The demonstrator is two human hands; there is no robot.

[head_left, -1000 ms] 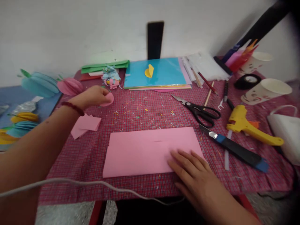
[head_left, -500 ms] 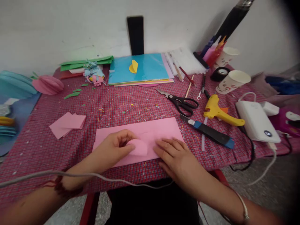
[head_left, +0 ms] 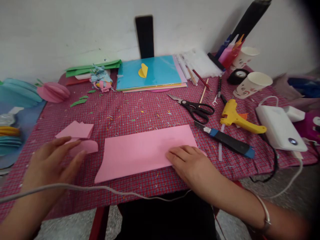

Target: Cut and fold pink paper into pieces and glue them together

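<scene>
Left hand (head_left: 48, 163): unclenched, fingers spread at rounded pink piece (head_left: 88, 146), contact unclear | Right hand (head_left: 191, 163): atop pink sheet (head_left: 140, 153) at three-o'clock end, grip hidden | Change: piece moved off sheet to its nine o'clock, beside pink cards (head_left: 71, 130); sheet left exposed beyond right hand

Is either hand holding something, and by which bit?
It cannot be told: the left hand is at the left end of a rounded pink paper piece; the right hand rests on the right part of a pink paper sheet.
</scene>
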